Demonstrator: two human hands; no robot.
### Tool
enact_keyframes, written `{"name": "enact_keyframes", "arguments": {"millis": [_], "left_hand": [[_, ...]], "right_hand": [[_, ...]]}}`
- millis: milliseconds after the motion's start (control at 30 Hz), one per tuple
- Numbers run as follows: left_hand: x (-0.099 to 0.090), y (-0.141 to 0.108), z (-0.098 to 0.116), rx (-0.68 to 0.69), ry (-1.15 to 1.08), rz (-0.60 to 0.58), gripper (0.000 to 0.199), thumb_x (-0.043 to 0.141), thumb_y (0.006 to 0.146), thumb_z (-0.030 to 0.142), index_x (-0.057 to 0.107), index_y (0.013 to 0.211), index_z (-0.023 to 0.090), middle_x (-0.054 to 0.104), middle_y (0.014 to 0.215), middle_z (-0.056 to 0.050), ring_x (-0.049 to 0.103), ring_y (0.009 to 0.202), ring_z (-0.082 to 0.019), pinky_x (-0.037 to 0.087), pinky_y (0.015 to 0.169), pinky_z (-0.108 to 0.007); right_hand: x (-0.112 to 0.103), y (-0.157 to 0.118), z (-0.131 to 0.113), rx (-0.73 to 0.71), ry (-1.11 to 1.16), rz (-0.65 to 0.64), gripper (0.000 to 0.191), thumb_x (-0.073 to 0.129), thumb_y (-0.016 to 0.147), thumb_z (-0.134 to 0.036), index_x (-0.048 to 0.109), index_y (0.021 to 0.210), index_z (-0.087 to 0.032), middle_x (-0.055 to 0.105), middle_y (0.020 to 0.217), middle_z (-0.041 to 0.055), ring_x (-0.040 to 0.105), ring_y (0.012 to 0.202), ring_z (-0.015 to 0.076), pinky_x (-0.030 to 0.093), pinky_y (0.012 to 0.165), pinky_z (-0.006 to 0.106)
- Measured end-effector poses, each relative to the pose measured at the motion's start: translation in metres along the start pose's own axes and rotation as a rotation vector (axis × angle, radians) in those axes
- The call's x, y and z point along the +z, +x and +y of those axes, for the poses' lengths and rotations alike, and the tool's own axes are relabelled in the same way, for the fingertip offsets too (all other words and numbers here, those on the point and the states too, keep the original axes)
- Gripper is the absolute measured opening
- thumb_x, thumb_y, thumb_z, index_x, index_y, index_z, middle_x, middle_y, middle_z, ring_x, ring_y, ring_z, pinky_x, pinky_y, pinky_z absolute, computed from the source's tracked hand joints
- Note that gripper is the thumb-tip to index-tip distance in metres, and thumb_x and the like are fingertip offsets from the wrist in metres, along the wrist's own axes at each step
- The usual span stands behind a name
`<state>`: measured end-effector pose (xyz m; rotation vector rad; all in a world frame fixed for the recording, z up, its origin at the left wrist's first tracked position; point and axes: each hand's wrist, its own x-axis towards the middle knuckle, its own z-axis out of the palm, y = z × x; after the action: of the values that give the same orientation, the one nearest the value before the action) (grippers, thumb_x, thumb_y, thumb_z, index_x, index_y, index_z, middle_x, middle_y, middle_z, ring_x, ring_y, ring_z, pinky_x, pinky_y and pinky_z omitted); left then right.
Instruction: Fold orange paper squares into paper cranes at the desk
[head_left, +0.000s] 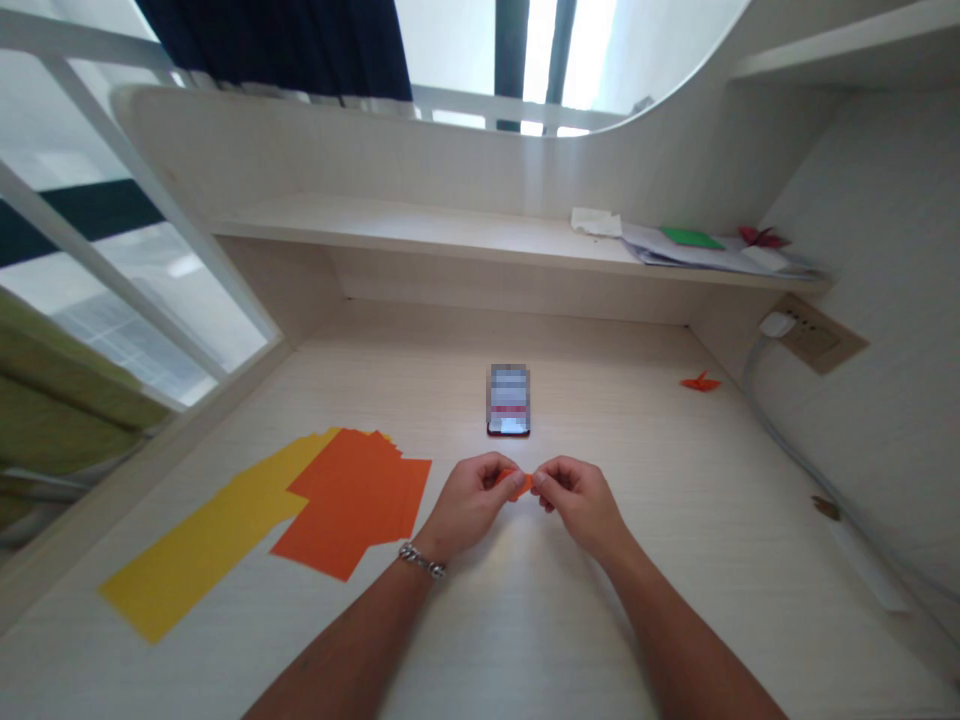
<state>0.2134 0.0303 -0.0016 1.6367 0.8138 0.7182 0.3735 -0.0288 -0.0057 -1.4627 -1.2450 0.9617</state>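
A small folded orange paper [519, 486] is held between my two hands above the middle of the desk. My left hand [474, 500] pinches its left part with thumb and fingers, and a chain bracelet circles that wrist. At the paper's right end, my right hand [574, 492] grips the tip between thumb and forefinger. Just beyond the hands lies a phone [508, 400] with a blurred screen. Fanned orange sheets [352, 500] rest left of my hands, partly over a spread of yellow sheets [202, 530].
A small folded orange piece [700, 382] sits at the right rear of the desk [525, 640]. A cable [795, 450] runs from a wall socket [825, 335] down the right side. Papers [712, 250] lie on the shelf [420, 228] beneath a mirror.
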Motion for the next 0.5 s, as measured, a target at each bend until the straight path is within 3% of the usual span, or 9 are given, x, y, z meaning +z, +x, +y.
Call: {"name": "enact_keyframes", "arguments": {"millis": [233,400,500], "left_hand": [[-0.001,-0.004,0.004,0.082,0.227,-0.01,0.018,0.055,0.082,0.03,0.064,0.076,0.015,0.061,0.07,-0.002,0.053,0.066,-0.013,0.039,0.061,-0.024],[-0.004,-0.003,0.006,0.052,0.181,-0.017,0.016,0.056,0.08,0.026,0.064,0.074,0.014,0.062,0.068,-0.002,0.053,0.064,-0.013,0.04,0.059,-0.023],[-0.012,0.0,0.004,0.027,0.127,0.039,0.016,0.057,0.08,0.026,0.063,0.071,0.014,0.059,0.063,0.0,0.051,0.06,-0.012,0.039,0.057,-0.022]], "right_hand": [[-0.001,-0.003,-0.011,-0.105,-0.23,-0.069,0.012,0.057,0.077,-0.021,0.068,0.076,-0.017,0.065,0.067,0.0013,0.057,0.061,0.0134,0.043,0.057,0.023],[-0.007,-0.003,-0.01,-0.051,-0.268,-0.069,0.015,0.056,0.075,-0.019,0.07,0.074,-0.017,0.065,0.062,0.0008,0.056,0.057,0.0134,0.041,0.053,0.023],[-0.018,-0.002,-0.005,-0.011,-0.238,-0.059,0.014,0.054,0.074,-0.017,0.069,0.072,-0.017,0.064,0.06,0.0008,0.056,0.055,0.0135,0.041,0.052,0.023]]}}
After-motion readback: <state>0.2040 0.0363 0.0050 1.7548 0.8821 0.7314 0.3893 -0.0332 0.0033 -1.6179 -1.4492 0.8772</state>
